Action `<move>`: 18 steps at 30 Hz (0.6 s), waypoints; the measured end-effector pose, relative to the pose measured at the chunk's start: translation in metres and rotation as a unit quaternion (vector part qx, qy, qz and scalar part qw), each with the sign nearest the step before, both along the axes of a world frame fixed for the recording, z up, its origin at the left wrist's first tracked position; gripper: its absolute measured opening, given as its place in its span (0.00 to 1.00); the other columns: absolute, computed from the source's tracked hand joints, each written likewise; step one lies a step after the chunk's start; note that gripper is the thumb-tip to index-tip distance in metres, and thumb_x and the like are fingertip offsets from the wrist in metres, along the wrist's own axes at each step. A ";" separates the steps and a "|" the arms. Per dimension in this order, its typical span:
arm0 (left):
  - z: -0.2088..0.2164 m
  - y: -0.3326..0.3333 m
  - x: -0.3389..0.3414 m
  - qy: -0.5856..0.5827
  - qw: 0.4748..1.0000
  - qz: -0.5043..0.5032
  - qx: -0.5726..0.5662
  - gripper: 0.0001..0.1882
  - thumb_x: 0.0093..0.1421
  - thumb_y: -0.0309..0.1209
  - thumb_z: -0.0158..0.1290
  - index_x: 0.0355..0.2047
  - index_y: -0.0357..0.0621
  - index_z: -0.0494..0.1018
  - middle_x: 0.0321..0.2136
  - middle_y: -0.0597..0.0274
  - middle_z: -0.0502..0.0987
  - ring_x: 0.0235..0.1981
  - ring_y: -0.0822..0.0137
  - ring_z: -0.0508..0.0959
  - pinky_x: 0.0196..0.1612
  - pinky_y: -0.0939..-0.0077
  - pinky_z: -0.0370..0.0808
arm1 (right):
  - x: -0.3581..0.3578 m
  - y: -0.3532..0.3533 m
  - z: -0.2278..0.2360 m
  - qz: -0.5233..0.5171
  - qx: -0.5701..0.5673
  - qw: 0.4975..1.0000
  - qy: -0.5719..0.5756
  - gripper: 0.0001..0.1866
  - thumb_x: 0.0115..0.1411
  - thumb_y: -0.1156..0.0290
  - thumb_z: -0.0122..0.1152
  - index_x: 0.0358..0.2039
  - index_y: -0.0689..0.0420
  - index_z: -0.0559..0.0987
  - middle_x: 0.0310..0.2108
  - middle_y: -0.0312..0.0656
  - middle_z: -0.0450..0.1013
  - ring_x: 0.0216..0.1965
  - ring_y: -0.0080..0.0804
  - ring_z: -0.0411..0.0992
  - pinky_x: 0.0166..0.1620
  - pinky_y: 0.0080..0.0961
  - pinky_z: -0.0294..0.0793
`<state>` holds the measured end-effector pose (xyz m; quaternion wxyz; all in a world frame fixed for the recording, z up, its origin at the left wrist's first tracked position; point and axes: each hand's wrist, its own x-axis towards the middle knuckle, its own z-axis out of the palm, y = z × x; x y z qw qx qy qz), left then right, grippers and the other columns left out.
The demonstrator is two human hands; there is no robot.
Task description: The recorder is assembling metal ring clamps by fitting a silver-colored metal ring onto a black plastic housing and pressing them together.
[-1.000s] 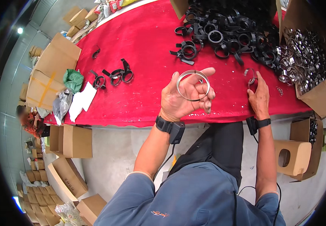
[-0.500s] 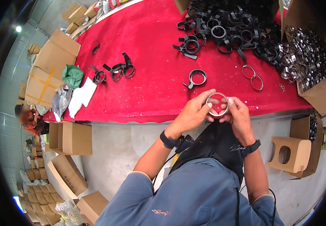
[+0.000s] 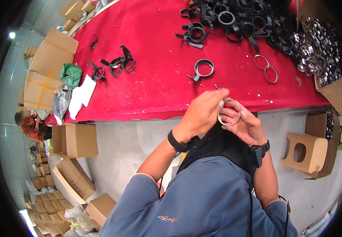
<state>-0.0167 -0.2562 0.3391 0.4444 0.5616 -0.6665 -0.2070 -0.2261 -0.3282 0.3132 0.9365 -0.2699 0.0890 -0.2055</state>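
Black clamps (image 3: 121,61) lie on the left side of the red table (image 3: 151,83), left hand (image 3: 203,112) at its near edge, fingers together, grip unclear, metal ring (image 3: 229,125) there clamped in right hand's (image 3: 250,125) fingers, two loose rings (image 3: 265,68) on its right.

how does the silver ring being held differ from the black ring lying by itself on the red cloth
The silver ring is pale with a thin rim; the black ring is dark with a thicker one. The black ring has a tab jutting from its side; none shows on the silver ring. The silver ring is held up; the black ring lies on the red cloth. Both are round with open middles.
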 end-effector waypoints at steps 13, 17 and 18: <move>0.001 -0.091 0.078 -0.279 0.931 0.123 0.200 0.39 0.67 0.43 0.62 0.74 0.39 0.63 0.67 0.33 0.72 0.66 0.35 0.74 0.68 0.47 0.72 | -0.026 0.000 0.002 -0.007 0.087 0.992 -0.086 0.43 0.74 0.42 0.58 0.78 0.52 0.56 0.68 0.63 0.68 0.62 0.61 0.77 0.49 0.43 0.90; 0.006 -0.085 0.096 -0.266 0.945 0.054 0.180 0.37 0.67 0.44 0.63 0.70 0.37 0.67 0.61 0.35 0.77 0.62 0.40 0.77 0.65 0.51 0.74 | -0.027 0.000 -0.001 -0.013 0.071 0.995 -0.076 0.42 0.74 0.46 0.62 0.79 0.50 0.56 0.70 0.66 0.65 0.62 0.63 0.76 0.48 0.40 0.91; 0.006 -0.083 0.097 -0.280 0.943 0.049 0.172 0.37 0.66 0.44 0.63 0.69 0.36 0.69 0.59 0.34 0.78 0.61 0.39 0.77 0.64 0.52 0.75 | -0.027 0.000 -0.001 -0.012 0.071 0.994 -0.076 0.42 0.74 0.46 0.62 0.79 0.50 0.56 0.70 0.66 0.65 0.62 0.63 0.76 0.48 0.40 0.91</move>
